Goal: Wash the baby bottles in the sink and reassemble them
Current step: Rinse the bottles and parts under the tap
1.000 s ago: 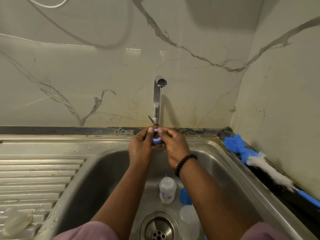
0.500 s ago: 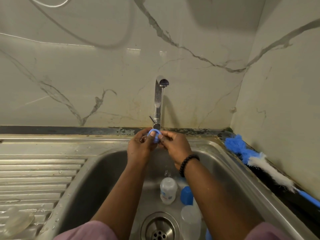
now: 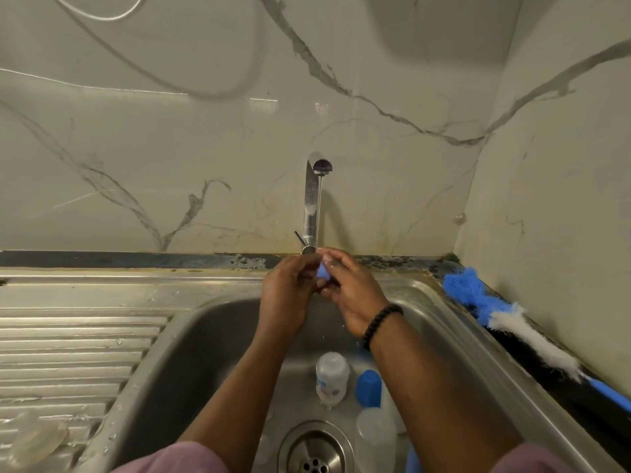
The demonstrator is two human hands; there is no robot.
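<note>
**Both hands on the blue ring, right under the tap**

Your left hand [image 3: 285,295] and right hand [image 3: 351,295] are pressed close together, fingers curled in and pinching a small blue bottle ring [image 3: 322,270] between them. Only a sliver of that ring shows past your fingertips, so you can't really tell its shape or which way it's turned. A thin stream of water [image 3: 319,213] drops from the faucet [image 3: 311,199] straight onto your fingers; where exactly it lands is lost behind them.

There's a black bead bracelet [image 3: 381,325] on your right wrist.

Below your hands, between your forearms, a clear baby bottle [image 3: 332,380] lies on the floor of the sink [image 3: 191,353], its printed label too blurry to read. Just beside it, toward your right arm, sits a blue cap [image 3: 368,388], and nearer you a clear cup-shaped piece [image 3: 375,435], partly hidden by your arm. The drain [image 3: 316,450] is cut off at the bottom edge.

Off to your right, along the wall, lies a blue-and-white bottle brush [image 3: 512,319], handle running out of frame. Far to your left, on the ribbed drainboard [image 3: 68,353], there's a clear soft thing [image 3: 36,438], maybe a teat, hard to say.
</note>
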